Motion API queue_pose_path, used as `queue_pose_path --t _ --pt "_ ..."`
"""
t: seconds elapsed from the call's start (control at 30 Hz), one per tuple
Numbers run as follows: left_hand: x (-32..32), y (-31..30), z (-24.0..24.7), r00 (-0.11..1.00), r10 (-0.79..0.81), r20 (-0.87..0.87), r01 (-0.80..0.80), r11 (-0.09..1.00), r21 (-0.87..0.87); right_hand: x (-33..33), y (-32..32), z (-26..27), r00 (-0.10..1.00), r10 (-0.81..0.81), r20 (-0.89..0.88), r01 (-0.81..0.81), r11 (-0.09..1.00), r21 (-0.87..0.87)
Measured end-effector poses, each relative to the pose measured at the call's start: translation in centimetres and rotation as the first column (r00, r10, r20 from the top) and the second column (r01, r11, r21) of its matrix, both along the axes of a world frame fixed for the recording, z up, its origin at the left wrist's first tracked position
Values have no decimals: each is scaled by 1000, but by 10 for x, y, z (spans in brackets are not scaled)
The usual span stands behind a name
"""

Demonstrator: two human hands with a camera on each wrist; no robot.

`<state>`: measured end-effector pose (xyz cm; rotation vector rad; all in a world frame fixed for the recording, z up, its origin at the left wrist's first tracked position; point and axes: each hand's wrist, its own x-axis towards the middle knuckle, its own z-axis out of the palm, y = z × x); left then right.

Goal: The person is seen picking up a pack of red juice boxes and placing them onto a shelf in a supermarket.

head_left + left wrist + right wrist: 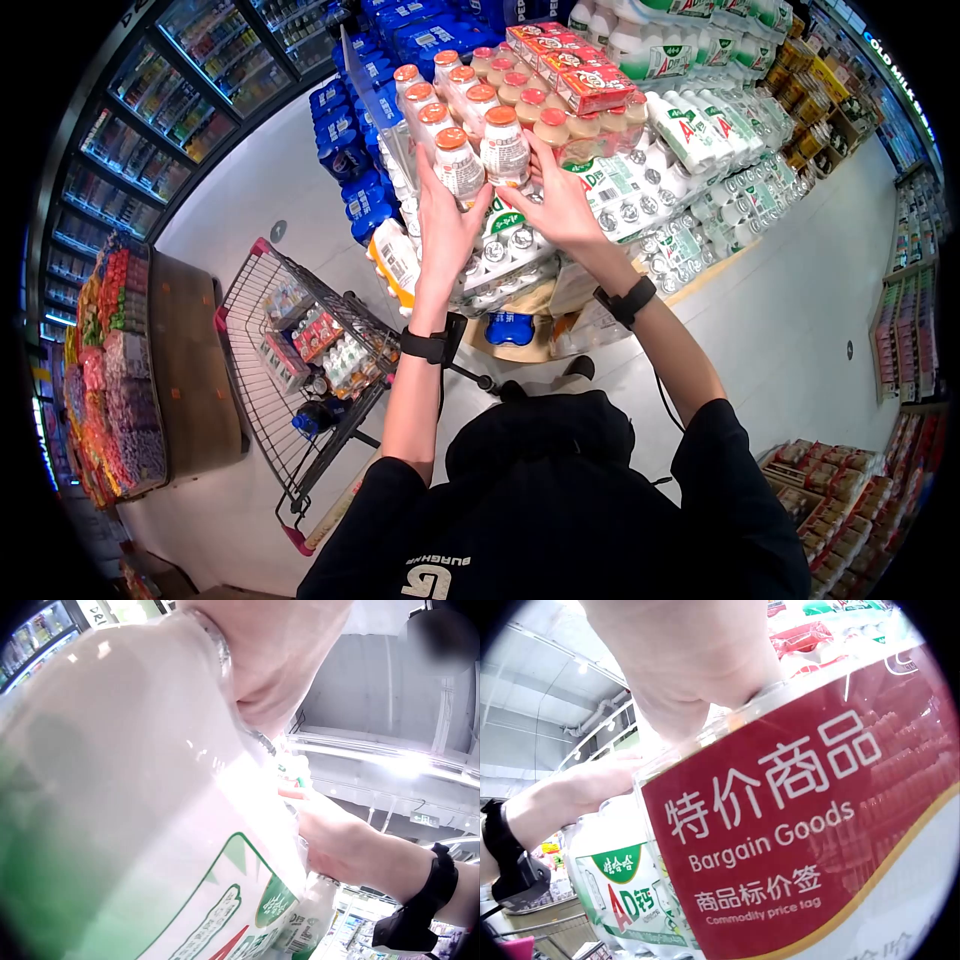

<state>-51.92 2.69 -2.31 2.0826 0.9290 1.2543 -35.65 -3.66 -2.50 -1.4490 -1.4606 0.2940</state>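
Observation:
In the head view, several white bottles with orange caps (pixel 502 150) stand grouped on top of a display stack. My left hand (pixel 447 225) grips the near left side of this group, thumb toward the front. From the right, my right hand (pixel 560 205) holds the same group, its fingers beside the front right bottle. White AD milk packs (pixel 500 250) lie directly below both hands. A large white-and-green bottle pack (pixel 150 780) fills much of the left wrist view. The right wrist view shows a red "Bargain Goods" price sign (pixel 780 817) below the right hand.
Behind and right of the group are peach-coloured bottles (pixel 552 125) and red boxes (pixel 575 65). Blue bottle packs (pixel 350 150) stand at the left. A loaded shopping cart (pixel 300 390) is at my lower left, beside a snack bin (pixel 185 370).

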Motion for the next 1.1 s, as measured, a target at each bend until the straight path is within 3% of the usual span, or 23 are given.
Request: queue_pose_path --t 0.07,0.17,0.3,0.57,0.63,0.73,0.83,0.97,1.1 --pt "0 3 -2 999 11 -30 -10 1000 22 -3 -1 0 999 42 8 -42 999 5" --pt "-1 4 0 999 -24 -25 23 1000 -7 -8 0 -4 998 -33 59 29 997 67" --pt "-2 2 5 996 -84 29 85 996 -40 -10 -1 -4 998 -63 -10 64 996 58" --pt "-2 2 -5 998 -19 -60 23 997 75 -6 -3 -1 976 -179 127 176 984 36" --pt "-3 -2 -6 997 1 -76 6 996 93 -8 -11 20 968 -180 173 167 982 90" --pt "-3 -2 -7 998 -16 -62 19 998 64 -12 -15 59 893 -215 395 75 938 340" --pt "-3 -3 -7 996 20 -91 -8 992 125 -7 -2 71 872 -69 484 -92 949 302" --pt "-4 -1 -6 996 3 -87 4 997 81 13 16 56 811 -92 578 -101 950 294" --pt "-3 -1 -9 994 29 -103 -17 993 117 11 36 106 829 8 560 -132 974 182"
